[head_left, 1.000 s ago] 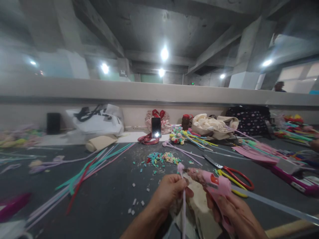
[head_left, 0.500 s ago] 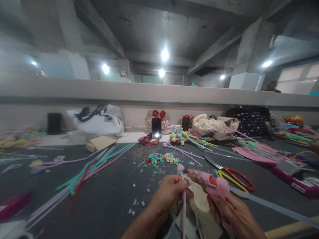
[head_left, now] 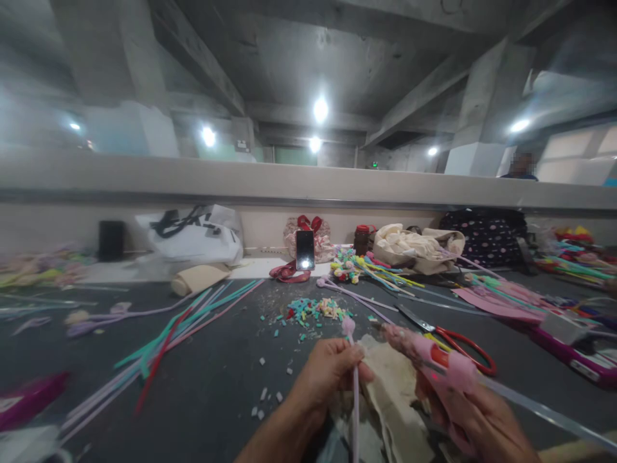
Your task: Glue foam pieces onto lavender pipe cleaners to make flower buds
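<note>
Between thumb and fingers, my left hand (head_left: 332, 368) pinches a lilac fuzzy pipe cleaner (head_left: 356, 411), which stands upright with a small lilac bud at its top. My right hand (head_left: 477, 411) grips a pink hot glue gun (head_left: 434, 360), its nozzle pointing left, a short gap from the bud. A long translucent glue stick (head_left: 549, 405) sticks out of the gun's back toward the lower right. Under both hands lies a crumpled beige cloth (head_left: 393, 392). Beyond my left hand is a pile of small teal, red and cream cut pieces (head_left: 313, 310).
Scissors (head_left: 448, 337) with red and yellow handles lie right of the pile. Pipe cleaners (head_left: 173, 347) spread over the left of the dark table. A phone (head_left: 304, 249) leans at the back, near a white bag (head_left: 193, 235) and a brown bottle (head_left: 361, 240).
The glue gun has drawn back to the right, away from the lilac bud. My left hand keeps its pinch on the pipe cleaner in nearly the same place.
</note>
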Demonstrator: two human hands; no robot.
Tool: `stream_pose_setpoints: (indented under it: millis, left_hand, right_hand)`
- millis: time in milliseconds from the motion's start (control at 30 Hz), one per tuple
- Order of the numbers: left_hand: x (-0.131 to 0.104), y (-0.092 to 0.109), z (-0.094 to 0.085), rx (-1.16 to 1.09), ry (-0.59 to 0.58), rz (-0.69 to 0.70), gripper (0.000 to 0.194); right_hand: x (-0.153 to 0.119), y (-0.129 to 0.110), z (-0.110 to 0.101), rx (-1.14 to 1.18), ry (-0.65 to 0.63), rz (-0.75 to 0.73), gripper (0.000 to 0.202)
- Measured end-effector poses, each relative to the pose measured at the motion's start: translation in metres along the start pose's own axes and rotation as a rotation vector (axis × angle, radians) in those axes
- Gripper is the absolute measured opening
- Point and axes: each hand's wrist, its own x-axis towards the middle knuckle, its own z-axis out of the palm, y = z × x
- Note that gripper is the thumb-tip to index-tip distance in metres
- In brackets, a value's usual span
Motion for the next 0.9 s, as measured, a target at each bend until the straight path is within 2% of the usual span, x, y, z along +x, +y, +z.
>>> stream_pose_setpoints:
  millis: [100,200,300,433,567,633,733,900]
  left_hand:
    - [-0.003,0.005,-0.002,-0.027,-0.002,0.017,0.033]
    - [-0.004,0.008,-0.005,-0.062,-0.032,0.011,0.033]
    - [-0.003,0.008,-0.006,-0.099,-0.043,-0.008,0.032]
    - [-0.002,0.007,-0.007,-0.143,-0.030,-0.038,0.030]
    - [-0.006,0.011,-0.005,-0.160,-0.023,-0.025,0.031]
    - [-0.008,0.012,-0.003,-0.129,-0.033,0.005,0.031]
    - [-0.011,0.011,0.001,-0.058,-0.068,0.039,0.030]
    - [-0.014,0.013,0.005,0.010,-0.091,0.050,0.028]
  right_hand:
    - [0.007,0.003,-0.005,-0.280,0.060,-0.195,0.027]
    - [0.013,0.010,-0.005,-0.563,-0.012,-0.381,0.029]
    - [0.015,0.015,-0.002,-0.749,-0.095,-0.442,0.030]
    - [0.012,0.011,0.004,-0.849,-0.146,-0.432,0.028]
    - [0.011,0.000,0.000,-0.863,-0.168,-0.420,0.026]
    - [0.012,-0.007,-0.003,-0.813,-0.111,-0.452,0.025]
    - [0.019,-0.022,-0.004,-0.612,-0.012,-0.473,0.018]
    - [0.038,-0.041,0.013,-0.346,-0.057,-0.408,0.011]
